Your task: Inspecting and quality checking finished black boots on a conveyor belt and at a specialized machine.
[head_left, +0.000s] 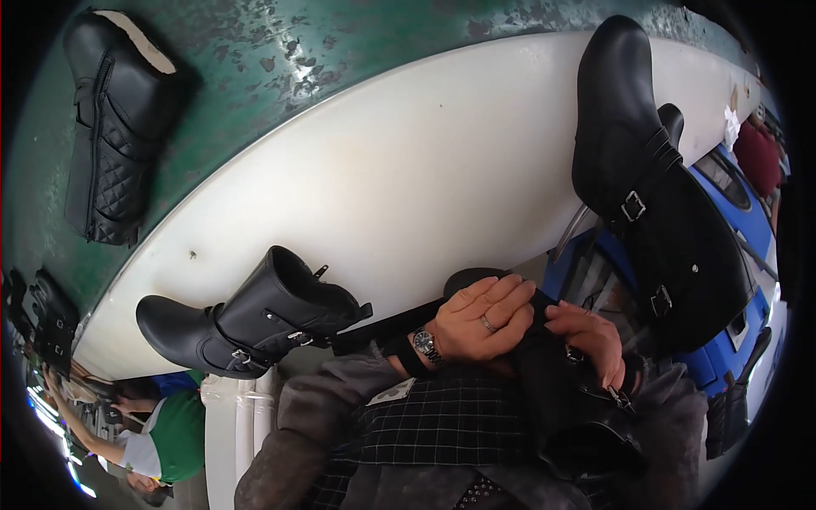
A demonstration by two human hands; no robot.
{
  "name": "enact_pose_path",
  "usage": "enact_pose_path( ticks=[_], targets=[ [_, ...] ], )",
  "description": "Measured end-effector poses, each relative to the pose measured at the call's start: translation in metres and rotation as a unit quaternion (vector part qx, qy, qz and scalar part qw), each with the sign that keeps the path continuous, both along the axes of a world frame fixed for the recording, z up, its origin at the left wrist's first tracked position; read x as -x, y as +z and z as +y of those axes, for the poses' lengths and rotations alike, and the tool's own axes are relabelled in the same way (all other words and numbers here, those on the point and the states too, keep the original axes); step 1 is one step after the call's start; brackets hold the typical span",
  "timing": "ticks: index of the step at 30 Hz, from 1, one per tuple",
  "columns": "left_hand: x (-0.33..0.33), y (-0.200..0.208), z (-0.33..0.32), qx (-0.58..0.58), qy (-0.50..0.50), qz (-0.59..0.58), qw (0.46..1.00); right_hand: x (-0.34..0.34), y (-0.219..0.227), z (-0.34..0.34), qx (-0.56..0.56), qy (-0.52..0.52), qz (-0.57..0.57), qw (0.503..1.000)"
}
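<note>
A black leather boot [557, 395] lies across my lap, its opening toward the lower right. My left hand [486, 321], with a ring and a wristwatch [425, 344], lies over the foot end of this boot, fingers bent and pressed onto it. My right hand [591, 338] grips the boot's side near a metal buckle, fingertips close to those of the left hand. Part of the boot's toe is hidden beneath my left hand. Another black buckled boot [246, 319] lies on its side on the white table to the left.
The white table [382, 161] curves ahead of me. A tall black boot [654, 195] lies at its right end, beside blue machinery [722, 187]. A quilted black boot [119, 136] lies on the green surface [229, 68]. A person in green [178, 433] is at far lower left.
</note>
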State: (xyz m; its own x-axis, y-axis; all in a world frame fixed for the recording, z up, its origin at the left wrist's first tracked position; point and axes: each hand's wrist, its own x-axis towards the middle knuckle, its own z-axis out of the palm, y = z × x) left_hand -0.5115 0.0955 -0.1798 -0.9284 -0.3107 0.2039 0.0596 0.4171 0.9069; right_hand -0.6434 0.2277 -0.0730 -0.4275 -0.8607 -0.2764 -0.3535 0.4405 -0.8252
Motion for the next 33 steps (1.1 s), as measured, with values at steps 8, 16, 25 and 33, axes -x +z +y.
enact_pose_path(
  ticks=[8,16,25,33],
  targets=[
    [0.004,0.001,-0.016,0.026,-0.138,0.003,0.99,-0.077,-0.015,0.043,0.006,-0.262,-0.094,0.96],
    [0.005,-0.007,-0.013,0.026,-0.134,0.03,0.99,-0.066,-0.007,0.033,-0.038,-0.258,-0.069,0.963],
    [0.008,0.002,-0.013,-0.016,-0.04,-0.004,0.999,-0.04,0.014,-0.032,-0.106,-0.245,0.031,0.963],
    [0.019,0.001,-0.015,0.012,-0.151,-0.017,0.988,-0.049,0.0,0.012,-0.08,-0.271,-0.067,0.957]
  ],
)
